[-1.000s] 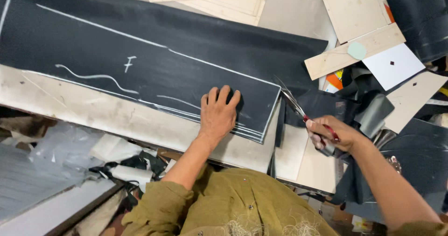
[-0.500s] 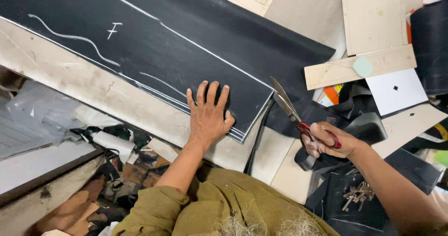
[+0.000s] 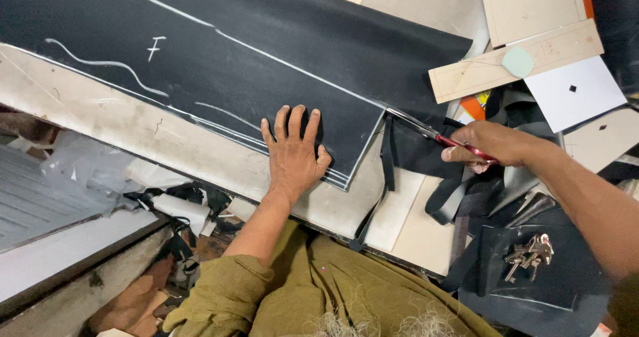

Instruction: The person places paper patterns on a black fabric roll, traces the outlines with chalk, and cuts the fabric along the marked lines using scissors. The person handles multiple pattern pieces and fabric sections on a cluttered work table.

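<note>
1. Head view: left hand (image 3: 293, 154) lies open, pressing the chalk-marked black fabric sheet (image 3: 266, 64) flat at the bench's near edge.
2. Right hand (image 3: 489, 145) grips red-handled metal scissors (image 3: 436, 132), blades at the sheet's right edge on the chalk line; cutting underway, calling for steady tracking.

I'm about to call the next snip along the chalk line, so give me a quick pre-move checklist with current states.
1. Left hand flat on the black sheet, holding it down: ok.
2. Scissors gripped in right hand: ok.
3. Blade tips at the sheet's right edge where the chalk line ends: ok.
4. Left fingers apart from the blades: ok.
5. Blades open or closed: cannot tell.
6. Keys away from the cutting path: ok.
</note>
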